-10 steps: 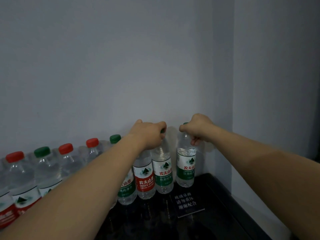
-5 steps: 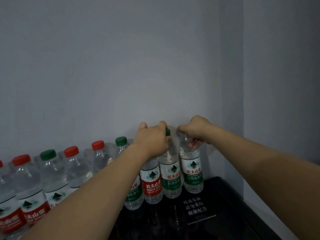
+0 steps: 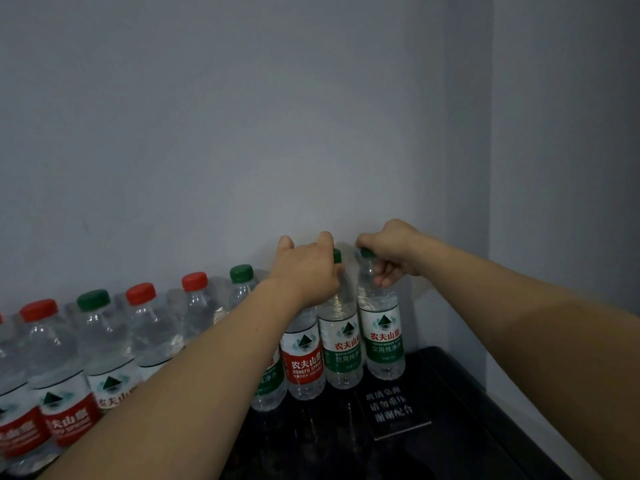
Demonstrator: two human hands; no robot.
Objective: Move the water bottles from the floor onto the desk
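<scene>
Many bottles (image 3: 194,317) already line the desk (image 3: 450,410), while both hands' grips pinch green-capped bottles at one o'clock: left hand (image 3: 304,271), right hand (image 3: 391,251).

Left forearm (image 3: 194,372): bare from wrist to frame edge, no sleeve in view
Right forearm (image 3: 519,317): bare likewise (no watch or band)
Left hand (image 3: 304,268): no glove or ring visible
Right hand (image 3: 391,247): ungloved too
</scene>
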